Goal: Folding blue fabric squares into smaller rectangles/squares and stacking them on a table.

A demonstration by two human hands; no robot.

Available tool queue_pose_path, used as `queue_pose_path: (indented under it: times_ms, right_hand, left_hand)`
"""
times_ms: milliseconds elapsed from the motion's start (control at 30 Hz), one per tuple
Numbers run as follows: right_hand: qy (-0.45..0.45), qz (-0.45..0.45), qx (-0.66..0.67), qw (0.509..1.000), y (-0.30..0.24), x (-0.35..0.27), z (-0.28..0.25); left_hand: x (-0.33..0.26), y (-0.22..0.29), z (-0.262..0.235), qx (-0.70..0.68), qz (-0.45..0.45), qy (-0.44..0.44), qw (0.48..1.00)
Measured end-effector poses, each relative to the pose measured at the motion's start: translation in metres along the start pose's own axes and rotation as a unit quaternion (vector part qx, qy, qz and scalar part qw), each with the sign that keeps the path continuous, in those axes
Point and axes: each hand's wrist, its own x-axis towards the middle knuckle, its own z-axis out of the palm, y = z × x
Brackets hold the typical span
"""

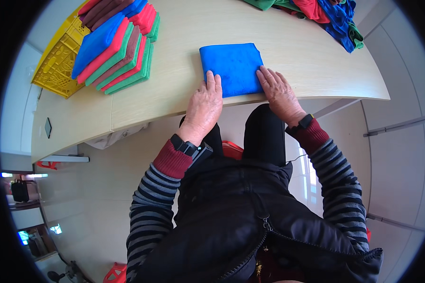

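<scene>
A folded blue towel (232, 66) lies flat as a neat square near the table's front edge, right in front of me. My left hand (204, 107) touches its lower left edge, with the fingers stretched out on the cloth. At the opposite side, the extended fingers of my right hand (279, 90) rest along the towel's right edge. Neither hand grips the cloth or lifts it; both palms face down. The left thumb cannot be made out.
To the left, folded towels (115, 54) in blue, red, green and brown are stacked beside a yellow plastic crate (61, 61). A heap of crumpled cloths (323, 14) lies at the far right of the pale table (167, 52). A small dark flat object (48, 127) is at the table's left end.
</scene>
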Motion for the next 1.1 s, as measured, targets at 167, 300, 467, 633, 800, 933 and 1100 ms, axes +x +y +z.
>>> queue_pose_path:
  times_ms: [167, 300, 467, 633, 800, 933, 1100]
  right_hand:
    - [-0.101, 0.014, -0.021, 0.995, 0.009, 0.016, -0.044]
    - [0.008, 0.027, 0.15, 0.988, -0.006, 0.042, -0.032]
    - [0.062, 0.077, 0.213, 0.972, -0.058, 0.099, 0.008]
    - [-0.047, 0.106, 0.181, 0.977, -0.057, 0.11, 0.028]
    - [-0.034, 0.135, 0.128, 0.982, -0.039, 0.1, 0.036]
    - [-0.022, 0.171, 0.11, 0.979, -0.028, 0.091, 0.038]
    - [-0.028, 0.229, 0.125, 0.965, -0.018, 0.077, 0.034]
  left_hand:
    - [-0.002, -0.007, -0.014, -0.013, 0.008, -0.009, 1.0]
    - [0.009, -0.013, -0.032, -0.128, -0.03, -0.103, 0.986]
    - [0.024, -0.02, -0.007, -0.178, -0.051, -0.05, 0.981]
    - [0.031, -0.016, 0.017, -0.225, -0.085, -0.06, 0.969]
    - [0.025, -0.018, 0.017, -0.177, -0.086, -0.108, 0.974]
    - [0.025, -0.015, 0.016, -0.179, -0.093, -0.098, 0.975]
    - [0.024, -0.015, 0.011, -0.179, -0.094, -0.101, 0.974]
